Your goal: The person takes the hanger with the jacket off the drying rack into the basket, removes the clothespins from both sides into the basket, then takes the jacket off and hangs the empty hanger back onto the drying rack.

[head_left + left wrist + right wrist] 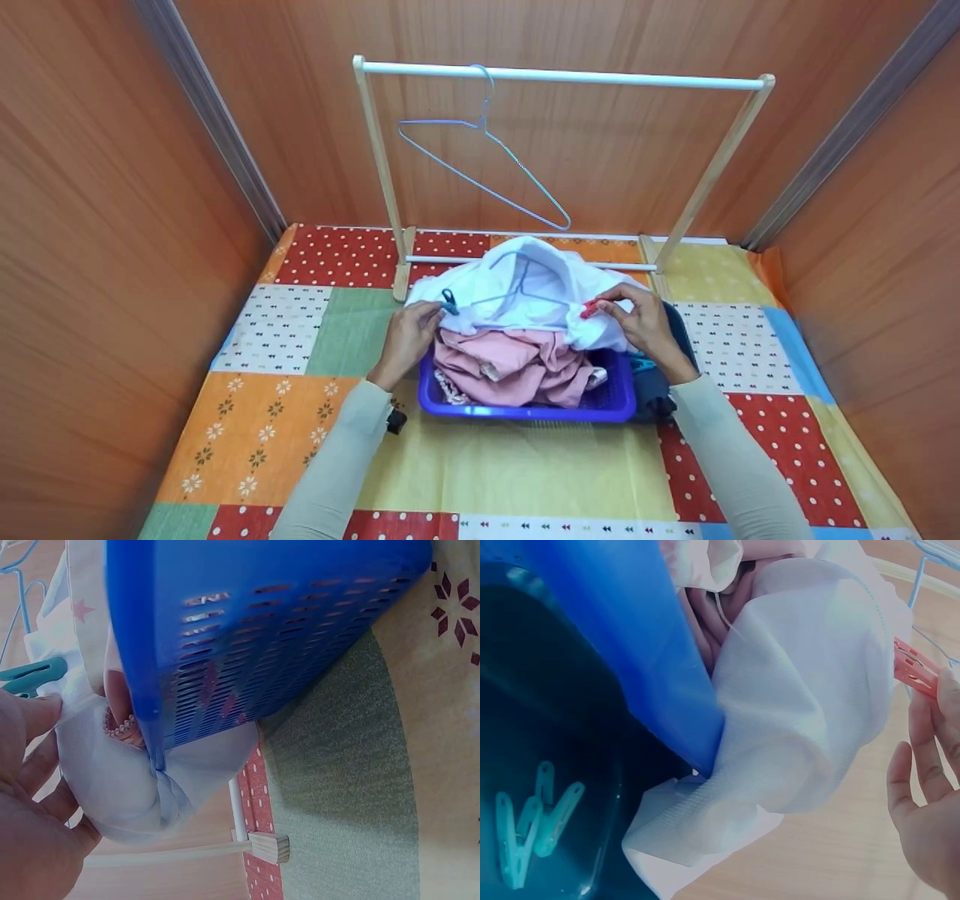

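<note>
A white garment point(442, 289) lies draped over the back of a purple-blue basket point(525, 412), with a blue wire hanger point(523, 285) at its neck opening. On the garment's left side, my left hand point(409, 337) pinches a teal clothespin point(34, 676). My right hand point(646, 322) pinches a red clothespin point(915, 669) against the garment's right side. Both clothespins touch the cloth near the hanger's ends; how far their tips grip it is hard to tell. Bunched pink cloth point(517, 367) fills the basket in front of the white garment.
Behind the basket stands a wooden rack with a white rail point(600, 76), from which an empty wire hanger point(525, 206) hangs. A dark tub point(679, 337) sits right of the basket, holding teal clothespins point(517, 840). Wooden panels point(112, 225) surround the patchwork cloth point(262, 420).
</note>
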`<state>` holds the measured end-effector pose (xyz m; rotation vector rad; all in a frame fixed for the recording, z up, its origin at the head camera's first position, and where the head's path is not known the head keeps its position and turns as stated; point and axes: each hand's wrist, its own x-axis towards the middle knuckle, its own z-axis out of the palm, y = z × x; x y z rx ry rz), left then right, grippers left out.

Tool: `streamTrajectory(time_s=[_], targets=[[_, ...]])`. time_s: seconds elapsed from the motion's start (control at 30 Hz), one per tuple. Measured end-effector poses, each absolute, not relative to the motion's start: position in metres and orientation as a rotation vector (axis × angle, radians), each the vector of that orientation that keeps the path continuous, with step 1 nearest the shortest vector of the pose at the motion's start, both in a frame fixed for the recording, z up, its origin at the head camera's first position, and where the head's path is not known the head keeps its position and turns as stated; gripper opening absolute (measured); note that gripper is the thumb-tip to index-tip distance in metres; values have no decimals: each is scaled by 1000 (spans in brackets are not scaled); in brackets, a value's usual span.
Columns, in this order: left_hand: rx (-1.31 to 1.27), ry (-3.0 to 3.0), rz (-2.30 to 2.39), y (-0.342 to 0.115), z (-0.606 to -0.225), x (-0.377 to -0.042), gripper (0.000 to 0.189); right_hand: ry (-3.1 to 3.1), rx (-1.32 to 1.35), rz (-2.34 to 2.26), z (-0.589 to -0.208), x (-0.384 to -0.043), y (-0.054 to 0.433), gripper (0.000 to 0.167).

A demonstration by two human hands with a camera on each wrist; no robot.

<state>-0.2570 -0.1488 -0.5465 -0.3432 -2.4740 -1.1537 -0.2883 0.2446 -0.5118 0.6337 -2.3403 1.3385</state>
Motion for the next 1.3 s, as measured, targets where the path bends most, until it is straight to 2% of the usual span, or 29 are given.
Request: streamTrajectory(time_s=[0.33, 0.77, 1.1, 1.3], targets=[[-347, -2469, -1165, -149, -547, -257, 16, -2266, 686, 1320, -478, -267, 235, 6], [-338, -2470, -1144, -149, -546, -256, 16, -2268, 591, 1337, -463, -261, 240, 7], [-335, -2475, -1155, -149, -546, -256, 17, -2321, 489, 1514, -462, -259, 253, 26], [-322, -2492, -1160, -149, -546, -255, 17, -2348, 414, 1569, -465, -258, 264, 31]])
